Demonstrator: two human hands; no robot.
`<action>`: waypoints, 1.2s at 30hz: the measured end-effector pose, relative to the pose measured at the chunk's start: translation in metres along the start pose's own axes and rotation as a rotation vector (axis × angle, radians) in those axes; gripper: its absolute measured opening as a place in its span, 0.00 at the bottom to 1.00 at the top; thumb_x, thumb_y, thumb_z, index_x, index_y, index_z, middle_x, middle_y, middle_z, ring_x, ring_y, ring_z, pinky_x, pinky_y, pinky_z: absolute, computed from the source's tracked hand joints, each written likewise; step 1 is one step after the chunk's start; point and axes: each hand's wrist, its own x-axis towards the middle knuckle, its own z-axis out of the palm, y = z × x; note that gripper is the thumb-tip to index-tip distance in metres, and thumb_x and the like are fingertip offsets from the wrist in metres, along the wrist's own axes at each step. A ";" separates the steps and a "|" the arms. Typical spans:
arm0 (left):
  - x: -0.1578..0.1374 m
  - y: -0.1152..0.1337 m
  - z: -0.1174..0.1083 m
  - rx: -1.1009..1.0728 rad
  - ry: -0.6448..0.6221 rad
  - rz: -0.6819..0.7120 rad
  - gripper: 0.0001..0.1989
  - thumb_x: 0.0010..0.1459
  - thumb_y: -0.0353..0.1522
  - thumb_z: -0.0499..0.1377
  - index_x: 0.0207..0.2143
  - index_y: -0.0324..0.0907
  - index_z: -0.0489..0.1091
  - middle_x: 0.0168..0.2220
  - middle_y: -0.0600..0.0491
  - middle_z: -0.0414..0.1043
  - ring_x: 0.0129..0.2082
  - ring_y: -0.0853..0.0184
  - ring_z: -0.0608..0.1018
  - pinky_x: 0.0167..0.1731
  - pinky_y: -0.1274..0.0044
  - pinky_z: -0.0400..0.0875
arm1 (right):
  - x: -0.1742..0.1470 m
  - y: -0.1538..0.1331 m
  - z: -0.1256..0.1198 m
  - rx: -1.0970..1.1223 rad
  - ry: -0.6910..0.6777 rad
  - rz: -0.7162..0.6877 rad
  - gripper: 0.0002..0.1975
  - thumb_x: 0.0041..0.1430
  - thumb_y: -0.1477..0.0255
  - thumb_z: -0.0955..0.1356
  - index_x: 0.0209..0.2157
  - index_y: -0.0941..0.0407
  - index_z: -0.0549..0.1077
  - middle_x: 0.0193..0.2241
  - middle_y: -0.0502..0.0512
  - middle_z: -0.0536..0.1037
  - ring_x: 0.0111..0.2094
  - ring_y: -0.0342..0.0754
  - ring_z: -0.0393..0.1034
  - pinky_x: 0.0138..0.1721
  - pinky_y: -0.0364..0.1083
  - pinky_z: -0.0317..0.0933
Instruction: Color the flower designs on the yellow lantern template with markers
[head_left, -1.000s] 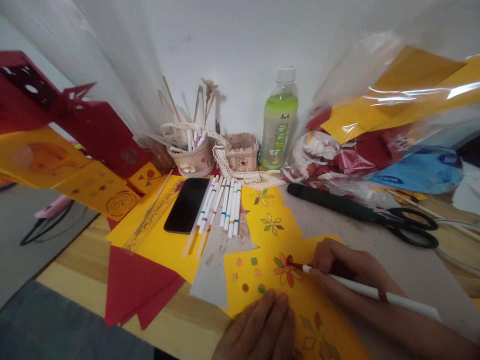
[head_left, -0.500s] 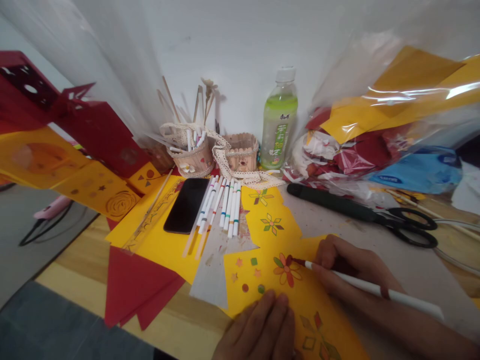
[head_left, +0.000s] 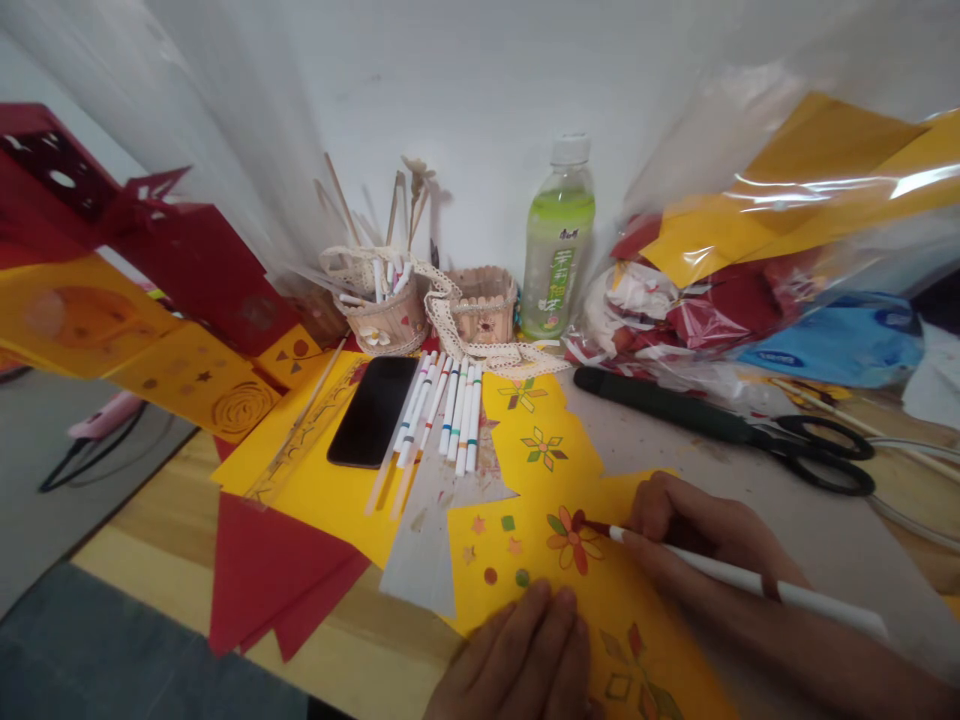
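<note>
My right hand [head_left: 690, 530] grips a white marker [head_left: 735, 573] with a dark red tip. That tip touches a petal of a drawn flower [head_left: 574, 540] on the yellow paper [head_left: 487, 620]; several petals are coloured orange, red and green. Flat on the lower part of the sheet lies my left hand [head_left: 525, 655], its fingers stretched out side by side. Small coloured stars, circles and a square show to the left of the flower. Another drawn flower [head_left: 634, 675], partly coloured, is at the bottom, and more flowers are on the paper piece [head_left: 541, 448] above.
Several white markers [head_left: 457, 410] lie beside a black phone [head_left: 373, 410]. Behind stand two small wooden baskets [head_left: 480, 318] and a green drink bottle [head_left: 559, 250]. Black-handled scissors [head_left: 810, 455] and a plastic bag of paper [head_left: 720, 270] are at right. Red paper [head_left: 277, 570] overhangs the table's front left.
The marker tip has shifted very slightly on the flower's upper right petal. Both hands keep nearly the same place.
</note>
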 end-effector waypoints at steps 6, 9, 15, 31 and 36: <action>0.000 -0.001 -0.001 0.002 -0.009 0.016 0.14 0.62 0.30 0.47 0.40 0.37 0.72 0.40 0.54 0.75 0.40 0.71 0.77 0.39 0.84 0.72 | -0.001 0.000 0.000 -0.014 0.014 -0.002 0.11 0.54 0.71 0.63 0.21 0.54 0.56 0.19 0.45 0.60 0.20 0.40 0.51 0.19 0.40 0.49; -0.001 0.000 -0.001 0.004 -0.017 0.016 0.14 0.62 0.30 0.47 0.41 0.37 0.71 0.41 0.54 0.75 0.41 0.71 0.77 0.38 0.84 0.73 | -0.001 0.000 0.001 0.010 0.051 -0.014 0.11 0.55 0.70 0.62 0.21 0.54 0.57 0.18 0.45 0.60 0.20 0.41 0.51 0.19 0.40 0.48; -0.003 0.000 0.000 0.002 -0.021 0.011 0.14 0.61 0.29 0.47 0.42 0.37 0.71 0.42 0.53 0.74 0.43 0.70 0.76 0.39 0.83 0.73 | 0.000 0.000 0.001 -0.024 0.005 0.005 0.12 0.54 0.70 0.63 0.20 0.54 0.56 0.18 0.46 0.62 0.20 0.41 0.52 0.18 0.40 0.49; 0.002 0.000 -0.001 -0.019 0.005 -0.017 0.14 0.62 0.30 0.47 0.39 0.37 0.72 0.40 0.54 0.75 0.40 0.71 0.77 0.40 0.84 0.72 | 0.001 -0.005 0.001 0.019 0.016 0.018 0.13 0.53 0.69 0.65 0.20 0.54 0.56 0.17 0.45 0.60 0.19 0.40 0.51 0.17 0.40 0.49; 0.000 0.000 -0.002 -0.017 -0.005 0.005 0.13 0.61 0.29 0.48 0.41 0.37 0.71 0.41 0.53 0.75 0.42 0.71 0.76 0.42 0.84 0.71 | -0.001 0.001 0.002 0.017 0.042 -0.005 0.12 0.54 0.69 0.63 0.20 0.54 0.56 0.18 0.46 0.62 0.20 0.41 0.52 0.18 0.40 0.50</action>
